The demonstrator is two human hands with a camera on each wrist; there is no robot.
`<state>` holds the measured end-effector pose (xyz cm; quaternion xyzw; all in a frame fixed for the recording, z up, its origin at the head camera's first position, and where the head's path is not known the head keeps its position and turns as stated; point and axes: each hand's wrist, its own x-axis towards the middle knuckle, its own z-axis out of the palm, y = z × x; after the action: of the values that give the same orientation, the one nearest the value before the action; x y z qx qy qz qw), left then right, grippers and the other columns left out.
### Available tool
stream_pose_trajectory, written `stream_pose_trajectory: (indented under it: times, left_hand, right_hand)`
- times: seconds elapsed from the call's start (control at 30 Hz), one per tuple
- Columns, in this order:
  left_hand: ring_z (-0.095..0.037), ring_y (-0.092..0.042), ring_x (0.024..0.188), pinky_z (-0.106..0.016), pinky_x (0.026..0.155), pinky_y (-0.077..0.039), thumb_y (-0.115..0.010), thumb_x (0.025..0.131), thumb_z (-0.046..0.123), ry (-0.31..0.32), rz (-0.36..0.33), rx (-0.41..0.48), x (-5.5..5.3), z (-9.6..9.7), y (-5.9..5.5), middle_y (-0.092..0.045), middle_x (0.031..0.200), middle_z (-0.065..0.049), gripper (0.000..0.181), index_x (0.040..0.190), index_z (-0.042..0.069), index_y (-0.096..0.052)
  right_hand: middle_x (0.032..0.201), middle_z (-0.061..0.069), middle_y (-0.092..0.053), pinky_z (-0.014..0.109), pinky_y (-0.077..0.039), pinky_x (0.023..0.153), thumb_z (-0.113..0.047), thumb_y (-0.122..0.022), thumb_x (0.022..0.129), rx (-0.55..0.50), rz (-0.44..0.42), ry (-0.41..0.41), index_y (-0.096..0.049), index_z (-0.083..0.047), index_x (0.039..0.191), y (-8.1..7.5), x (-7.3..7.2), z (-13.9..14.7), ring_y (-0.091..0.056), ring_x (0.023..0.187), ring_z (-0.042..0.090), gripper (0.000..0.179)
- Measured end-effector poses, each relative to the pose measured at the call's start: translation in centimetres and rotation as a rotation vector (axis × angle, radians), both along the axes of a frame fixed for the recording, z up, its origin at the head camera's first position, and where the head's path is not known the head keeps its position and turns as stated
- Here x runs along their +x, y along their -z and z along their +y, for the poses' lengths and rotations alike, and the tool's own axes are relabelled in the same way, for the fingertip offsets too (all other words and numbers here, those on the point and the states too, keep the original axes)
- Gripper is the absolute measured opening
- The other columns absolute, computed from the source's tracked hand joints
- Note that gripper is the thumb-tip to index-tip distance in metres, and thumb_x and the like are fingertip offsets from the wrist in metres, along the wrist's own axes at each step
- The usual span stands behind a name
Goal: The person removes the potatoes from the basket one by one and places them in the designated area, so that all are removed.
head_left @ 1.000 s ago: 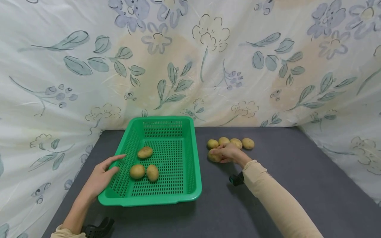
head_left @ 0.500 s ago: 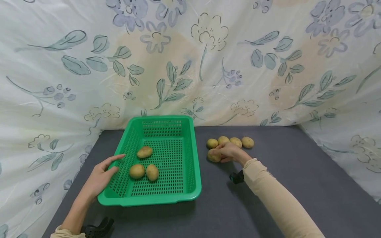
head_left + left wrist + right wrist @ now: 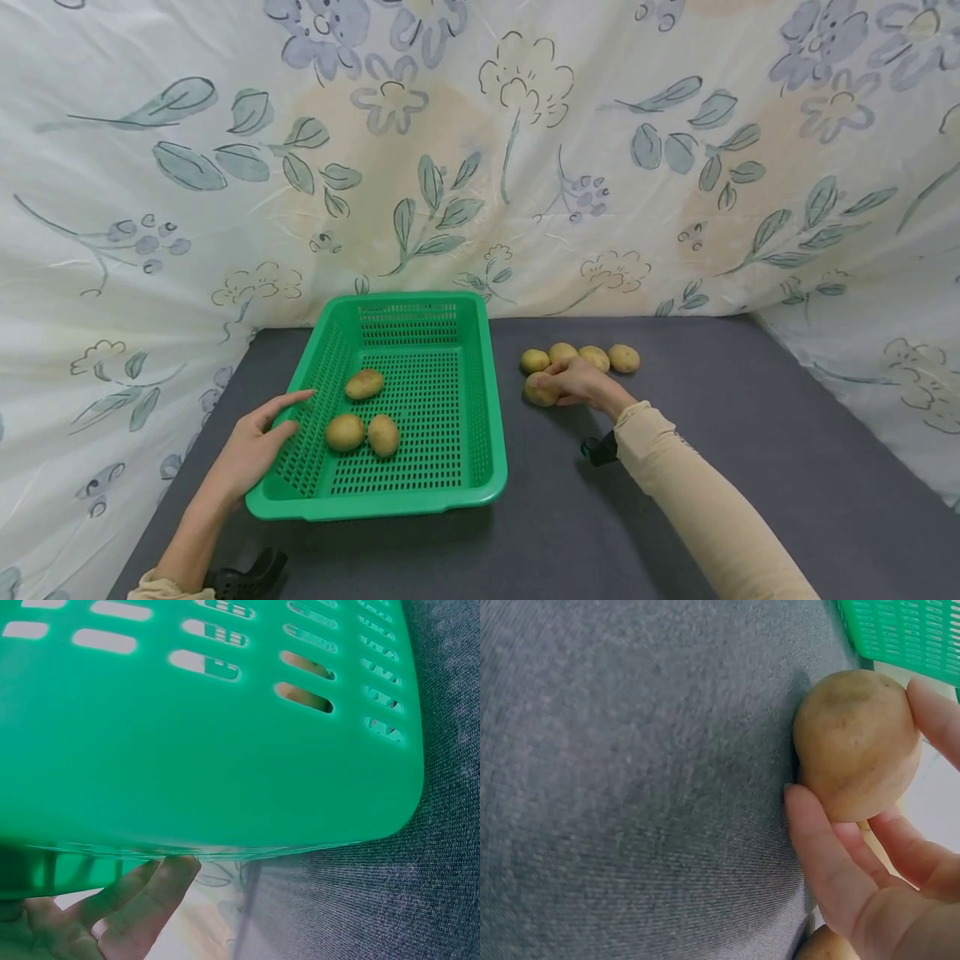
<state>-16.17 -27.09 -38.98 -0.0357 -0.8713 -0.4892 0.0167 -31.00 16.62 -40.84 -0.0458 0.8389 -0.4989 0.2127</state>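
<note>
My right hand (image 3: 583, 383) pinches a potato (image 3: 538, 390) on the dark tabletop, right of the green basket (image 3: 390, 502). In the right wrist view, thumb and fingertips sit around the sides of this potato (image 3: 855, 746), which is close against the cloth. Over the basket's left rim lies my left hand (image 3: 255, 450), its thumb and a finger reaching inside. From the left wrist, fingers (image 3: 161, 900) show beneath the rim against the outer wall. Inside the basket lie three potatoes: one farther back (image 3: 364, 384), two side by side nearer (image 3: 345, 433).
Behind my right hand a row of several potatoes (image 3: 624, 359) stands near the table's back edge. A dark cloth (image 3: 720, 433) covers the table. Floral curtains (image 3: 450, 167) hang at the back and along both sides.
Almost nothing moves. The right hand keeps its hold on the same potato, which is turned slightly; the left hand stays at the basket's rim.
</note>
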Motion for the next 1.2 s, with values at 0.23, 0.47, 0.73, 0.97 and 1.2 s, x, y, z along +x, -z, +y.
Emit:
stream_pose_trajectory:
  times: [0.23,0.47,0.73,0.97,1.2]
  left_hand:
    - [-0.027,-0.044,0.088,-0.038,0.069,-0.037,-0.039,0.102,0.011,0.002,0.000,-0.021,0.0,0.1,-0.1,-0.023,0.151,-0.025,0.045,0.146,0.006,-0.038]
    - [-0.028,-0.041,0.086,-0.041,0.073,-0.035,-0.039,0.102,0.011,0.002,0.013,-0.033,0.0,0.1,-0.1,-0.023,0.150,-0.026,0.045,0.146,0.005,-0.038]
    - [-0.028,-0.041,0.089,-0.038,0.070,-0.036,-0.038,0.101,0.009,-0.003,0.011,-0.030,0.1,0.1,-0.2,-0.023,0.149,-0.027,0.045,0.146,0.004,-0.038]
    - [-0.032,-0.039,0.103,-0.041,0.073,-0.036,-0.038,0.101,0.009,-0.003,0.015,-0.029,0.2,0.2,-0.3,-0.022,0.150,-0.027,0.045,0.146,0.003,-0.038]
    - [-0.024,-0.039,0.071,-0.034,0.064,-0.039,-0.038,0.101,0.009,-0.006,0.001,-0.007,0.2,0.2,-0.2,-0.024,0.149,-0.027,0.045,0.146,0.004,-0.038]
  right_hand:
    - [0.117,0.017,-0.052,0.043,-0.048,0.087,-0.026,-0.067,0.091,0.002,-0.023,0.008,-0.053,0.005,0.121,-0.2,-0.1,0.1,-0.055,0.106,0.030,0.045]
    - [0.130,0.023,-0.044,0.044,-0.046,0.090,-0.029,-0.062,0.094,-0.040,-0.081,0.001,-0.042,0.005,0.136,-0.9,-0.1,0.6,-0.049,0.116,0.037,0.057]
    - [0.107,0.018,-0.047,0.048,-0.048,0.086,-0.029,-0.052,0.099,-0.110,-0.136,0.032,-0.039,0.005,0.135,-2.0,-0.4,1.6,-0.051,0.097,0.031,0.051]
    - [0.119,0.022,-0.042,0.047,-0.048,0.087,-0.042,-0.045,0.100,-0.102,-0.120,0.008,-0.038,0.004,0.141,-2.9,-0.7,2.3,-0.045,0.112,0.039,0.062]
    - [0.107,0.016,-0.045,0.051,-0.044,0.092,-0.049,-0.033,0.101,-0.123,-0.129,0.002,-0.036,0.004,0.143,-3.8,-0.9,2.4,-0.047,0.110,0.041,0.067]
